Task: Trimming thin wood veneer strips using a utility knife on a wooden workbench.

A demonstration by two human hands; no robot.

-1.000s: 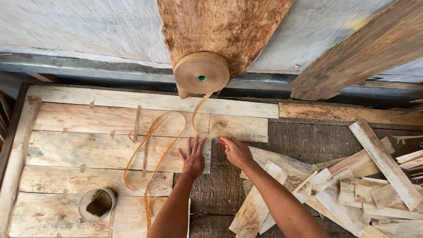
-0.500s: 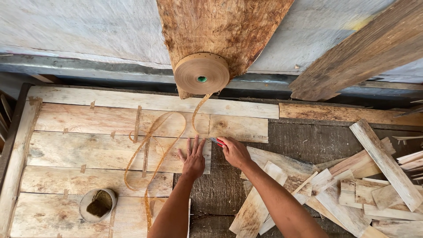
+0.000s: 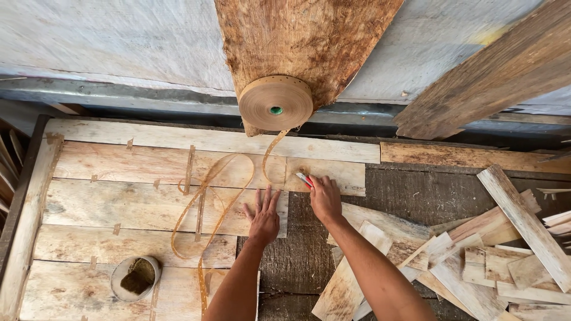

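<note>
Change: right hand (image 3: 325,199) has shifted up toward the veneer joint since half a second ago.
Head view, left hand (image 3: 264,217): flat, fingers spread, pressing veneer sheets (image 3: 148,205) on the desk.
Right hand: closed around a red-and-white cutter (image 3: 304,179).
Tape roll (image 3: 276,103): above, its strip hanging loose.

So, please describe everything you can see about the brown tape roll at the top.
The tape roll is a thick round disc of brown paper-like tape, tightly wound, with a small green core at its middle. It sits face-on against a rough wooden slab above the table. A loose strip hangs from its lower edge and curls in loops over the pale veneer sheets. Neither hand touches the roll.
</note>
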